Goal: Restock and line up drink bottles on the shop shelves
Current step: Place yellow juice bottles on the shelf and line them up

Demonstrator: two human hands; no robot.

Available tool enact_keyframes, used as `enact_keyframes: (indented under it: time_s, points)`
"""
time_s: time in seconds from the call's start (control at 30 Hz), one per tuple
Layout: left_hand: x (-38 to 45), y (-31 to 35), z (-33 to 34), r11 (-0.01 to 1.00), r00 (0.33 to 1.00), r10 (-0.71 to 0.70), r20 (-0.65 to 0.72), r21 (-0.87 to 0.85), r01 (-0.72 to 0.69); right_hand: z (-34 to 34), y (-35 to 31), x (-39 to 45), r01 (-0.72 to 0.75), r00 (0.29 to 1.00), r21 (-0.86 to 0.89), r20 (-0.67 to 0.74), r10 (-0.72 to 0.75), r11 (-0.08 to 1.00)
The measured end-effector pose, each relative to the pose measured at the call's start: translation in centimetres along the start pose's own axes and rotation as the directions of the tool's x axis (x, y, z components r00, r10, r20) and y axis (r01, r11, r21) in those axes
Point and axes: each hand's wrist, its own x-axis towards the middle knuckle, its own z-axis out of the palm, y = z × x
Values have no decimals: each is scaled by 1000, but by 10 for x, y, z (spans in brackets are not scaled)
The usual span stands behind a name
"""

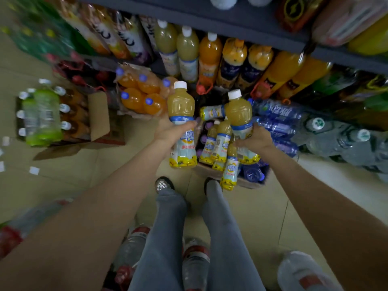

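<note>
Two small juice bottles are up off the box (247,181) of the same drink that sits on the floor (105,185): the left bottle (182,127) gripped round its label by the left hand (168,131), the right bottle (241,124) held likewise by the right hand (255,139), tilted. Each looks full, so fairly heavy for its size, stiff but with a slick label; a waist grip probably suits best. Beyond the box, the shelf (241,26) carries bigger juice bottles (188,53) in a row.
</note>
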Motion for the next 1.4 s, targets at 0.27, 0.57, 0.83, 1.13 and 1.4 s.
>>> enact_keyframes:
  time_s: [0.27, 0.57, 0.83, 1.13, 1.4]
  points:
    - [-27, 17, -31, 998, 998, -22, -64, -64, 18, -11, -50, -47, -40, 967, 336, 252, -48, 941]
    - [-63, 123, -172, 963, 962, 250, -110, -71, -258, -49, -248, -117, 262, 887, 375, 270, -375, 889]
    - [-99, 279, -390, 729, 675, 677, -293, 144, -669, -73, -484, -229, 717, 683, 315, -145, -715, 621]
    - [-118, 386, -511, 606, 512, 782, -356, 239, -759, -95, -653, -266, 893, 434, 159, -550, -714, 420]
    - [-69, 452, -534, 520, 422, 823, -381, 203, -830, -127, -761, -201, 838, 467, 89, -626, -624, 538]
